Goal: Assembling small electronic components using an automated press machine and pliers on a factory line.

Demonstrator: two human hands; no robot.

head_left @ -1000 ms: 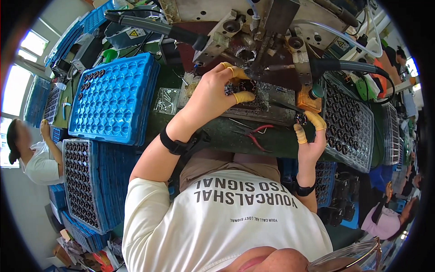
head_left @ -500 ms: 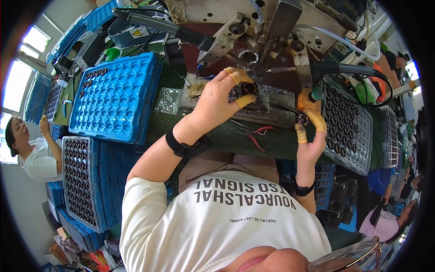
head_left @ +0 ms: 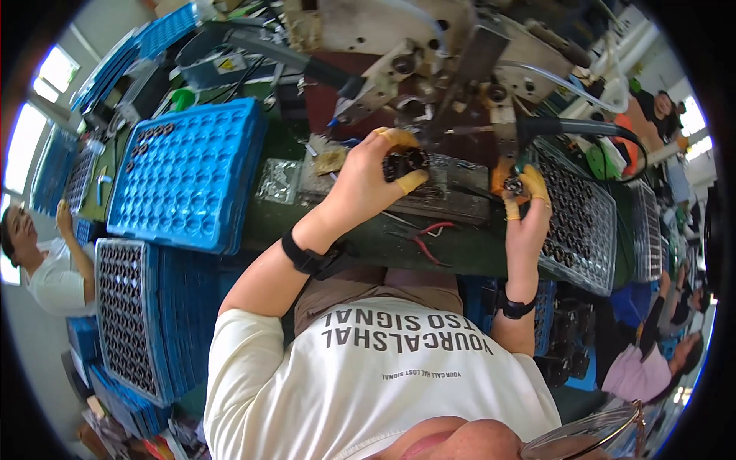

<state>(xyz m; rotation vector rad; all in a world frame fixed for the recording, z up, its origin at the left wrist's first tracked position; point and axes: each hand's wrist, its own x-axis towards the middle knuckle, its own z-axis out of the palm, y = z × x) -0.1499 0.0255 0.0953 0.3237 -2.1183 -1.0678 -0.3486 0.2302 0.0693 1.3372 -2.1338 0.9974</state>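
My left hand (head_left: pixel 366 178), in yellow finger cots, is closed around a dark, round, toothed part (head_left: pixel 400 164). It is just in front of the metal fixture (head_left: pixel 418 111), over a grimy metal block (head_left: pixel 452 201). My right hand (head_left: pixel 529 218), also in yellow finger cots, pinches a small dark round part (head_left: pixel 514 185). A dark, narrow tool like tweezers (head_left: pixel 474 190) points left from the same hand, partly hidden by its fingers. Red-handled pliers (head_left: pixel 423 236) lie on the green bench between my forearms.
A blue tray (head_left: pixel 180 180) at left carries a few dark parts. Below it stands a tray stack (head_left: pixel 126 314) full of dark parts. Another filled clear tray (head_left: pixel 579 222) lies at right. A small clear bag (head_left: pixel 278 181) is by my left wrist. Co-workers sit on both sides.
The view has shifted slightly. My left hand has come a little away from the fixture with the dark round part in its fingers. My right hand still holds its small part.
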